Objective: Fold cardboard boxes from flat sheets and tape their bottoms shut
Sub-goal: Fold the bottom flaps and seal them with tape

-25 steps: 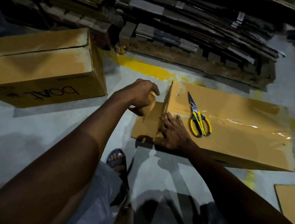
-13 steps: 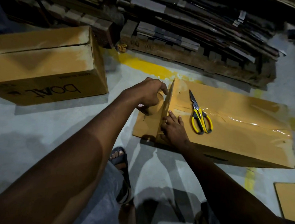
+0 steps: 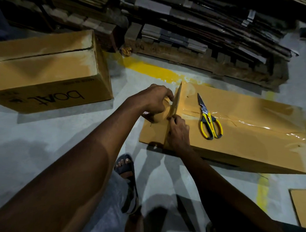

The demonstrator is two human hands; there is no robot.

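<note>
Starting nearest, a sandalled foot stands on the grey floor, and both arms reach forward past it. The right hand lies on the near left end of the box, which rests low on the floor. Its fingers are bent against the foot of the raised end flap, and I cannot tell if they pinch it or only press. On the other side of this flap the left hand is curled round what seems to be a tape roll, mostly hidden. On the box top lie yellow scissors, near a strip of clear tape along the seam. I judge the cardboard light and stiff but easy to crease, so it is better held at fold lines and edges. Farther left sits a second box, closed, and at the back a pallet carries flat sheets
</note>
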